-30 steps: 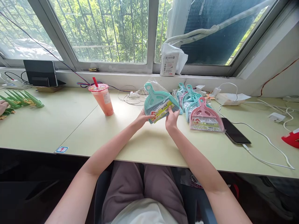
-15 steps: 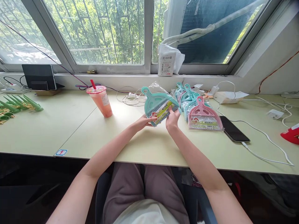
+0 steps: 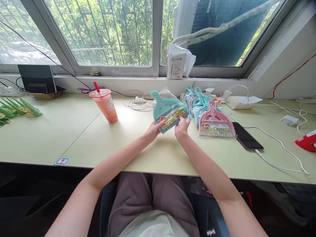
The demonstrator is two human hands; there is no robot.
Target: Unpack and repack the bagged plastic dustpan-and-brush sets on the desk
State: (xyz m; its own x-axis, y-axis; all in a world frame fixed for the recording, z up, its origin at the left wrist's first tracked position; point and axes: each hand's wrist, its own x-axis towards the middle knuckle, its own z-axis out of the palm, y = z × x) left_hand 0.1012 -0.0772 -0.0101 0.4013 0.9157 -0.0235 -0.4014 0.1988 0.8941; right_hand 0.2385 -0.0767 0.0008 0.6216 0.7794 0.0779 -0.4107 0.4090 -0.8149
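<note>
A teal dustpan and brush set in clear plastic wrap is held tilted above the table, its yellow label facing me. My left hand grips its lower left edge, thumb on the front. On the lower right side, my right hand pinches the same set with the thumb over the label. Both hands' other fingers are partly hidden behind it. Just right of my right hand lies a wrapped pink dustpan set, in front of several overlapping teal dustpan sets.
A cup of pink drink with a red straw stands left of my hands. A black phone on a white charging cable lies at right. Green plastic pieces are at far left; a tablet stands near the window sill.
My left hand has shifted slightly along the lower left edge, its thumb now bent on the front. The teal set stays in nearly the same place; the view has turned slightly.
</note>
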